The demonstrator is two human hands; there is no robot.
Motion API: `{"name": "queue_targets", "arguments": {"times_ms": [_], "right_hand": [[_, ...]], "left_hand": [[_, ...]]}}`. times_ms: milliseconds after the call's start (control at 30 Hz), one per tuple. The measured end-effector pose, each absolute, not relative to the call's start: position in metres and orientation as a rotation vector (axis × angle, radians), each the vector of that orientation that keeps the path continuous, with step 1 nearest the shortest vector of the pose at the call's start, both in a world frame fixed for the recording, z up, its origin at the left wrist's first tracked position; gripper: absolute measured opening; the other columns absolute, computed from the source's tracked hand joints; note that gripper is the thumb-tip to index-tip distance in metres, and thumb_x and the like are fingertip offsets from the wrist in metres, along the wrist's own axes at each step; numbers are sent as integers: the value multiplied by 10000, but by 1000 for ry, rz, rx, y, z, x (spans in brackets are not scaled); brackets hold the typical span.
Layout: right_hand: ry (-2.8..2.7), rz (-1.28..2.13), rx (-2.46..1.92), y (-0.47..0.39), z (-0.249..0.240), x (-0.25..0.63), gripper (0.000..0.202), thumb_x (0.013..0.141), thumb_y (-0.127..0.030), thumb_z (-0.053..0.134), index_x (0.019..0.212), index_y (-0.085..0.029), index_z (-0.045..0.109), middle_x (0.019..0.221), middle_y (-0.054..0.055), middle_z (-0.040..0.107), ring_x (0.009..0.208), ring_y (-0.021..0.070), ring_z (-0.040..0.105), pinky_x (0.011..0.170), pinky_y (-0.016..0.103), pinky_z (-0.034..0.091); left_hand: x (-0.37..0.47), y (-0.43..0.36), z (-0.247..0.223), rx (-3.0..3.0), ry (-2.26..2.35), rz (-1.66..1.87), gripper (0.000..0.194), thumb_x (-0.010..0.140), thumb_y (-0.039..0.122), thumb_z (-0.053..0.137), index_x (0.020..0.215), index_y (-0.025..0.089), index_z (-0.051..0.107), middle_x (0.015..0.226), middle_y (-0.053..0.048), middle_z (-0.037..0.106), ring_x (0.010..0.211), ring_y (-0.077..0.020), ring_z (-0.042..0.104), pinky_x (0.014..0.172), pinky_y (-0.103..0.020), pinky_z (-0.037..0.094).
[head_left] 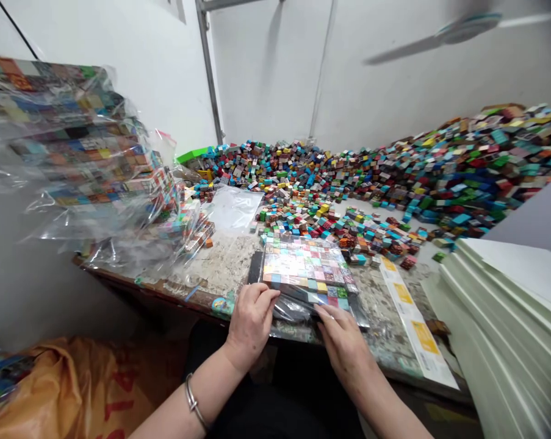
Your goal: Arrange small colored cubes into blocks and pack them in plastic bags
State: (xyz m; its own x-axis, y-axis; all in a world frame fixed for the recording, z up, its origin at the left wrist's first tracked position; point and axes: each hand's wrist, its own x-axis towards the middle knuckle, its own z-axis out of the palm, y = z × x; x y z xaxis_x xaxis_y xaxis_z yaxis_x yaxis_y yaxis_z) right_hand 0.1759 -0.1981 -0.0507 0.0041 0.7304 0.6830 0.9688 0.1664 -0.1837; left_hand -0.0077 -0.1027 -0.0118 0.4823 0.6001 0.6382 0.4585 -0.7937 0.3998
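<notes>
A flat layer of small multicoloured square blocks [302, 262] lies inside a clear plastic bag [294, 310], directly in front of me. Under it a black board [255, 268] shows at the left and right sides. My left hand [251, 320] is closed, pinching the bag's near edge at its left side. On the near right part of that edge, my right hand [346, 341] has its thumb and fingers closed on the plastic. The near strip of the bag looks loose and wrinkled, and light glares off the film over the blocks.
Bagged block sheets [74, 146] are stacked high at left. Loose blocks [312, 177] heap along the back and right. An empty clear bag [236, 207] lies mid-table. A label strip [412, 311] and pale sheets [499, 317] are at right; an orange sack [60, 390] sits below left.
</notes>
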Motion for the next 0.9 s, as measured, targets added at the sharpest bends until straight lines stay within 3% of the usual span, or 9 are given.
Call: {"name": "queue_targets", "arguments": {"times_ms": [433, 900], "right_hand": [[-1756, -473, -1697, -195, -41, 171, 223, 846, -159, 428, 1021, -94, 551, 916, 153, 590, 868, 253, 525, 711, 422, 511], [-1658, -375, -1754, -215, -36, 163, 287, 844, -161, 441, 1125, -121, 482, 1031, 157, 557, 960, 260, 519, 754, 435, 501]], "left_hand": [[-17, -100, -12, 2590, 818, 1168, 244, 835, 63, 444, 994, 159, 602, 848, -62, 545, 810, -175, 489, 721, -323, 440], [-13, -103, 4, 2674, 825, 1213, 205, 836, 126, 495, 996, 194, 604, 897, -59, 580, 846, -183, 520, 745, -359, 433]]}}
